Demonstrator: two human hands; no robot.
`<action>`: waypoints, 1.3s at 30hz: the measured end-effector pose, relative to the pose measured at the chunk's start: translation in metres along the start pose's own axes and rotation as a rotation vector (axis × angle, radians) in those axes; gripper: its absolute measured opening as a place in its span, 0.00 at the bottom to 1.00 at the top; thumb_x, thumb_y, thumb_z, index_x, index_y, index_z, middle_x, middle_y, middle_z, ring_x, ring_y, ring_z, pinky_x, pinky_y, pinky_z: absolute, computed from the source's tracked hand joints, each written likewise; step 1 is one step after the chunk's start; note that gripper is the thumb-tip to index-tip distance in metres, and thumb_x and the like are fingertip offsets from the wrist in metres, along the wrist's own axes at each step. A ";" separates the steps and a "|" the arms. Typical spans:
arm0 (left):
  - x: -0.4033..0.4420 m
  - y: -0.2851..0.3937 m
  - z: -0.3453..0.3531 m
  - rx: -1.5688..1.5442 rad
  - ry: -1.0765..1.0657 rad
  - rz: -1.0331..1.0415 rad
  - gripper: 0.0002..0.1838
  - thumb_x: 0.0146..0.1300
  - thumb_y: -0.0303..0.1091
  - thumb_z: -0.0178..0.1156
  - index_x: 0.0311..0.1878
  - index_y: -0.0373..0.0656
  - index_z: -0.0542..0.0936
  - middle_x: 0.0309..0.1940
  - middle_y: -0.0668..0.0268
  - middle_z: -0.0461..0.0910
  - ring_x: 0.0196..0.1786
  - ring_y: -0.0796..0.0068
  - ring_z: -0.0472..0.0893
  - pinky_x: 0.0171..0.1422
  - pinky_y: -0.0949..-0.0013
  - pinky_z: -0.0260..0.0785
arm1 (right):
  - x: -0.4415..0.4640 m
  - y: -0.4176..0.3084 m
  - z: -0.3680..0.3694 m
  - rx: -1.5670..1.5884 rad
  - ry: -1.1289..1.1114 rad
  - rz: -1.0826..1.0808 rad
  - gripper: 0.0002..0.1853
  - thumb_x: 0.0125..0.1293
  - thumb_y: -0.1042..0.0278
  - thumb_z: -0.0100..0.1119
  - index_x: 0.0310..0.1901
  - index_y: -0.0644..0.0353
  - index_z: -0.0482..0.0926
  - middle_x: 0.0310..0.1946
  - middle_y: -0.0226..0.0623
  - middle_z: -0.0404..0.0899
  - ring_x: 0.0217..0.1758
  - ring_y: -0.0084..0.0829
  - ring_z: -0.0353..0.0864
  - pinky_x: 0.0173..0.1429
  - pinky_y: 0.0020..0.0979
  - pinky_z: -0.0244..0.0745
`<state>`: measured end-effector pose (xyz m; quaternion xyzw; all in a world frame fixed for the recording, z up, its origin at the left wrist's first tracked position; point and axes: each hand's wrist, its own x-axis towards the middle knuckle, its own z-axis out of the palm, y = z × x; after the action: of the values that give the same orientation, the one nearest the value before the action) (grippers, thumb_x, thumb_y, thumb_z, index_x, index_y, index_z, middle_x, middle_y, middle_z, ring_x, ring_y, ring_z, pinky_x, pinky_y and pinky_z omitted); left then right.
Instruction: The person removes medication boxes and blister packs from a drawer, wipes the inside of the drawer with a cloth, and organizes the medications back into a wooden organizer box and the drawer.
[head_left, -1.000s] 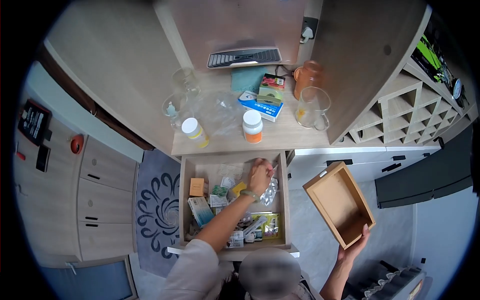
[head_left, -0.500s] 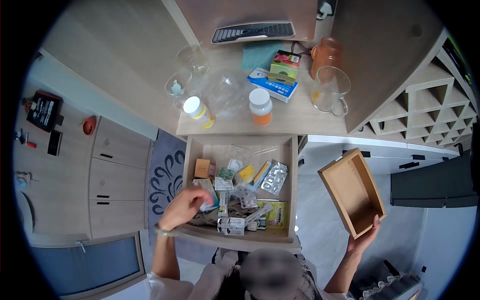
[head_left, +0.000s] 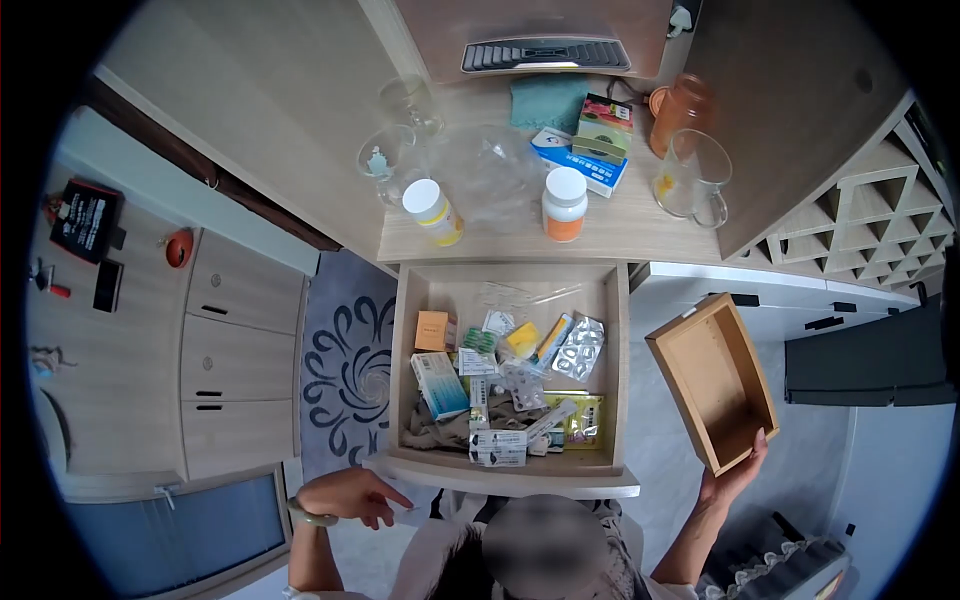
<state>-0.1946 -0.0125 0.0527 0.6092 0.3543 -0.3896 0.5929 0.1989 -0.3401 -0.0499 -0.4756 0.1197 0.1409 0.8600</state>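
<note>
My right hand (head_left: 733,472) grips the lower end of an open-topped tan box (head_left: 715,385), which is tilted to the right of the pulled-out drawer (head_left: 610,370). My left hand (head_left: 352,497) is just outside the drawer's front left corner, index finger stretched out and the others loosely bent, with nothing clearly in it. Inside the drawer lie a blue-and-white medicine box (head_left: 440,386), a small orange-brown box (head_left: 434,331), silver blister packs (head_left: 580,347), a green blister pack (head_left: 480,340), a yellow packet (head_left: 522,340) and a yellow-green packet (head_left: 583,420).
On the countertop (head_left: 500,245) stand a yellow-labelled white bottle (head_left: 434,213), an orange-labelled white bottle (head_left: 565,205), a glass mug (head_left: 692,175) and an orange jug (head_left: 683,115). Boxes (head_left: 590,155) and clear plastic (head_left: 490,170) lie behind the bottles. A lattice rack (head_left: 860,225) is at right.
My left hand has moved out of the drawer, toward me and slightly left, uncovering the blue-and-white box. The tan box stays in my right hand. The view has shifted slightly.
</note>
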 end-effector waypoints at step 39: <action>-0.005 0.073 -0.075 0.613 0.038 0.458 0.09 0.62 0.39 0.67 0.43 0.46 0.85 0.26 0.69 0.84 0.26 0.80 0.79 0.31 0.73 0.69 | -0.063 0.004 0.060 -0.001 -0.102 -0.037 0.29 0.65 0.50 0.58 0.61 0.62 0.71 0.56 0.39 0.76 0.59 0.34 0.77 0.63 0.35 0.73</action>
<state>-0.1274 0.0593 0.0892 0.8288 0.0867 -0.3236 0.4483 0.1432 -0.2952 -0.0003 -0.4702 0.0667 0.1490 0.8673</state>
